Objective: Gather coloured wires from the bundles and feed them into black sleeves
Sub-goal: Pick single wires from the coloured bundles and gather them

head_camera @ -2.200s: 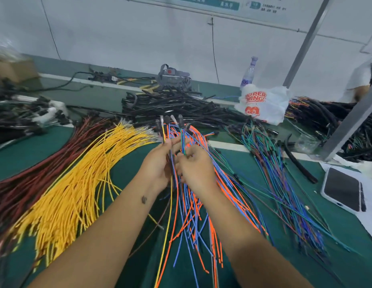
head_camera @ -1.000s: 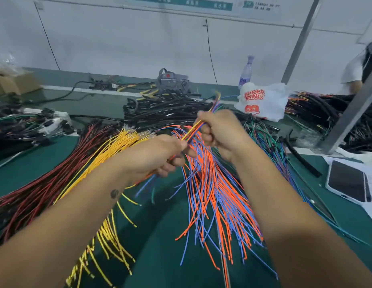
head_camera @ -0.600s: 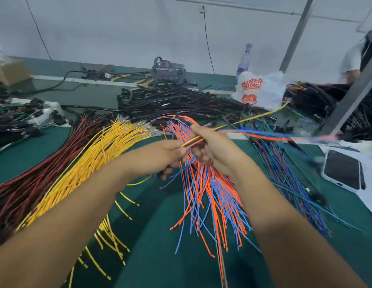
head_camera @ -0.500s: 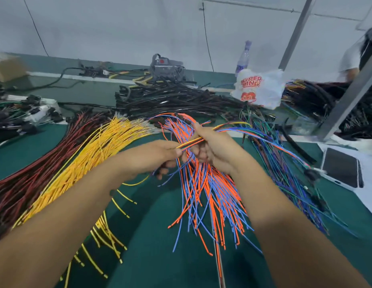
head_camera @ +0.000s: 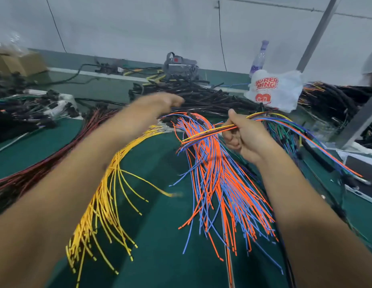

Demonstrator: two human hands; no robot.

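Note:
My right hand (head_camera: pixel 244 135) grips a small gathered bunch of coloured wires (head_camera: pixel 208 133); yellow and orange ends stick out to its left and the rest arcs off to the right. My left hand (head_camera: pixel 160 106), blurred, reaches out over the pile of black sleeves (head_camera: pixel 201 96) at the back, its fingers extended; nothing shows in it. On the green table lie an orange and blue wire bundle (head_camera: pixel 220 183), a yellow bundle (head_camera: pixel 106 183) and a dark red bundle (head_camera: pixel 35 167).
A white plastic bag (head_camera: pixel 274 90) and a bottle (head_camera: pixel 260 57) stand behind the sleeves. More mixed wires (head_camera: pixel 289 134) lie at the right beside a metal post (head_camera: pixel 360 119). A cardboard box (head_camera: pixel 20 63) and black connectors (head_camera: pixel 25 113) occupy the far left.
My left hand let go of the gathered wires and moved forward and up toward the black sleeves. My right hand keeps the bunch, its long ends swung out to the right.

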